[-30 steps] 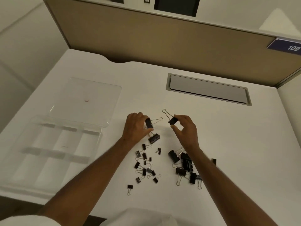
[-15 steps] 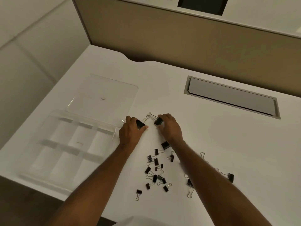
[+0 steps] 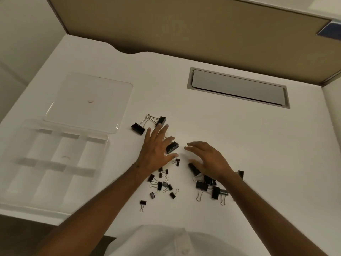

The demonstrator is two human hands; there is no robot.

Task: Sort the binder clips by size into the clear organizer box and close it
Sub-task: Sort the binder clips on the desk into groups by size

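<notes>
On the white desk (image 3: 239,145), 2 big clips (image 3: 138,128) lay together near the clear box's lid (image 3: 88,100), a 3rd (image 3: 172,147) beside the left hand (image 3: 156,152). Roughly 10 small clips (image 3: 162,183) and 6 or so medium clips (image 3: 208,183) sat in 2 loose piles. The box (image 3: 53,163) stood open, its 6 compartments empty. A tan partition (image 3: 184,30) backed the desk. Both hands had dropped their clips; left and right hand (image 3: 208,161) were spread, holding nothing.
</notes>
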